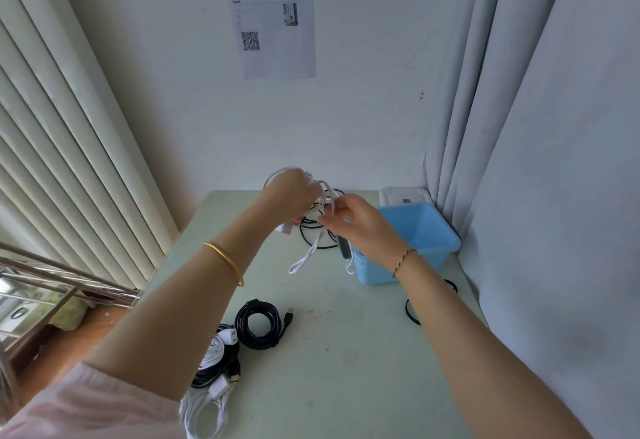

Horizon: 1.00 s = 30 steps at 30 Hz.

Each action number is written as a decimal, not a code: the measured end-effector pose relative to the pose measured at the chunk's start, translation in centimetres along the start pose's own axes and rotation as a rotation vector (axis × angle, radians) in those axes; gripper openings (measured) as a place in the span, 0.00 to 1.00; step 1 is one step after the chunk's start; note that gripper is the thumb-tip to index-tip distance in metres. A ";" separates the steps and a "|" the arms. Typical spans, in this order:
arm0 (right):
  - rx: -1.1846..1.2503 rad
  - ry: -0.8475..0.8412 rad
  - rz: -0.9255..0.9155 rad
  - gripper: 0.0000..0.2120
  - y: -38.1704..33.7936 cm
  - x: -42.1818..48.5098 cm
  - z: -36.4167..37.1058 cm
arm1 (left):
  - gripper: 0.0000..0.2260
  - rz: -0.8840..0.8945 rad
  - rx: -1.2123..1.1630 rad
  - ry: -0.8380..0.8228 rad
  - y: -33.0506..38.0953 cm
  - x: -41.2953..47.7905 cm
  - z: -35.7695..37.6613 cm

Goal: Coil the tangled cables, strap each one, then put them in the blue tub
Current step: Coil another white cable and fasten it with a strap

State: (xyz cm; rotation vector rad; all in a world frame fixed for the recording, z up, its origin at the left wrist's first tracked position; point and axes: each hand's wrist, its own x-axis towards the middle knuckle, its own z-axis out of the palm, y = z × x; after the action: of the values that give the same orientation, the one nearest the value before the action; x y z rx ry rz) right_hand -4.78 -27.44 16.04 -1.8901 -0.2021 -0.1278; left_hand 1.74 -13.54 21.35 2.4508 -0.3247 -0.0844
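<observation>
Both my hands are raised over the far part of the table. My left hand (292,197) grips a bundle of white cable loops (308,255), and loose loops hang down below it. My right hand (356,222) pinches a strand of the same white cable just beside the left hand. A tangled black cable (313,230) lies on the table under the hands. The blue tub (440,230) stands at the far right of the table, partly behind my right wrist. A coiled black cable (258,324) with a USB plug lies nearer to me.
A heap of white and black cables with a white charger (216,369) sits at the table's near left edge. Black strap rings (412,312) lie right of my right forearm. A clear lid (403,196) leans behind the tub. Curtains hang at right, blinds at left.
</observation>
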 end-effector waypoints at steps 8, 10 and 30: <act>0.018 0.315 -0.041 0.04 0.0 1.0 -1.8 | 0.10 -0.104 -0.180 -0.368 0.5 -1.5 -0.8; 0.011 0.286 -0.027 0.03 0.4 0.9 -2.5 | 0.12 -0.148 -0.499 -0.599 0.7 -1.9 -1.3; 1.073 0.188 0.500 0.09 3.2 -0.1 -2.9 | 0.17 -0.165 -1.824 -0.265 2.1 -0.5 -0.5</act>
State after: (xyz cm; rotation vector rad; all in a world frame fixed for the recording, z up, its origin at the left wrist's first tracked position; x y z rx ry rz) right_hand -4.17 -31.21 14.01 -0.8057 0.2939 0.1309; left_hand 0.85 -14.64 23.05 0.6379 -0.0416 -0.5090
